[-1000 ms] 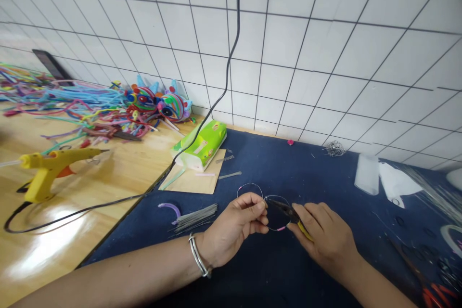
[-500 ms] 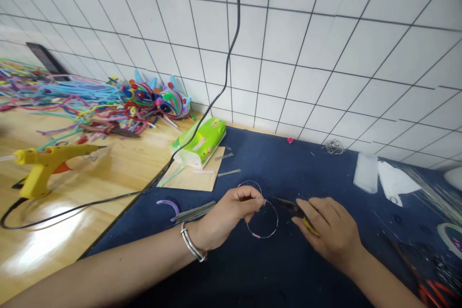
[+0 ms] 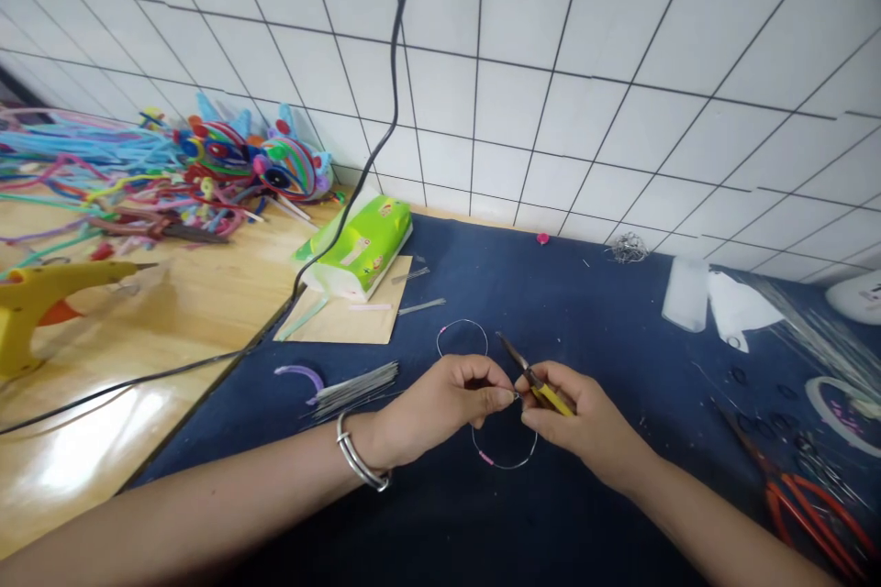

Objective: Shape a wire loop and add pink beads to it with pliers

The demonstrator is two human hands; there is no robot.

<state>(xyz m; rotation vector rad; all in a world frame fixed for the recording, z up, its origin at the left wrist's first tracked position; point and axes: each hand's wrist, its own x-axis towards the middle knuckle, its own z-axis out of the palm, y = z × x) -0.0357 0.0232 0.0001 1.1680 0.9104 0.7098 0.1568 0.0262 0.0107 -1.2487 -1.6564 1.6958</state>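
Note:
My left hand (image 3: 451, 399), with a silver bangle at the wrist, pinches a thin wire (image 3: 509, 467) where it is bent into two loops. One loop rises behind the fingers and the other hangs below them. Pink beads (image 3: 485, 459) sit on the lower loop, and a small pink bit shows on the upper one. Close to those fingertips, my right hand (image 3: 588, 422) is closed around pliers (image 3: 551, 396) with yellow handles, their dark jaws pointing up and left. Its thumb and forefinger are by the wire's pinched point; whether they touch it I cannot tell.
A bundle of cut wires (image 3: 362, 385) and a purple curved piece (image 3: 303, 378) lie left on the dark mat. Behind are a green tissue pack (image 3: 364, 248) and cardboard (image 3: 375, 326). Orange-handled scissors (image 3: 812, 509) lie right. A yellow glue gun (image 3: 41, 303) stands left; a black cable hangs down.
My right hand has moved left to the left fingertips, and the pliers now point more upward. The wire loops have shifted apart, one above and one below. The camera view has turned slightly right.

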